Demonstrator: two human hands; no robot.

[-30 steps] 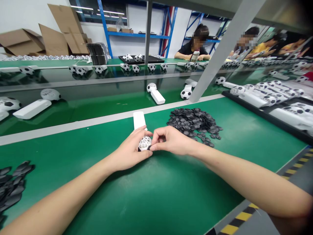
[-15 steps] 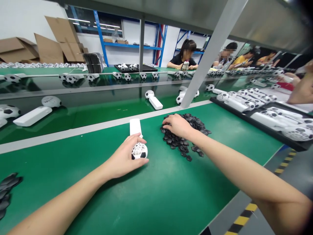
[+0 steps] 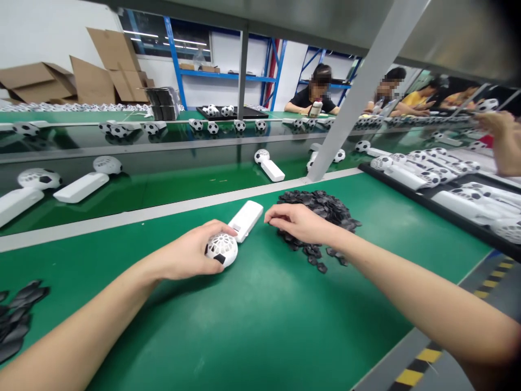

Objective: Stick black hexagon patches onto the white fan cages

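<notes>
A white handheld fan with a football-patterned round head [image 3: 222,250] lies on the green bench, its handle [image 3: 248,220] pointing away to the right. My left hand [image 3: 185,251] is closed around the head, thumb at the near side and fingers over the far side. One black patch shows on the head's front. My right hand [image 3: 295,221] hovers at the left edge of a heap of small black pieces [image 3: 321,206], thumb and fingertips pinched together. Whatever sits between those fingertips is too small to make out.
More black pieces [image 3: 20,317] lie at the left edge. Beyond the bench's pale rim, a green conveyor [image 3: 183,187] carries several fans. A black tray [image 3: 427,209] of fans stands at right. A slanted metal post [image 3: 362,98] rises nearby. Co-workers sit farther back.
My right hand has drawn back from the heap toward the fan, its fingers now pinched. My left hand has turned the fan, so its handle now slants to the right.
</notes>
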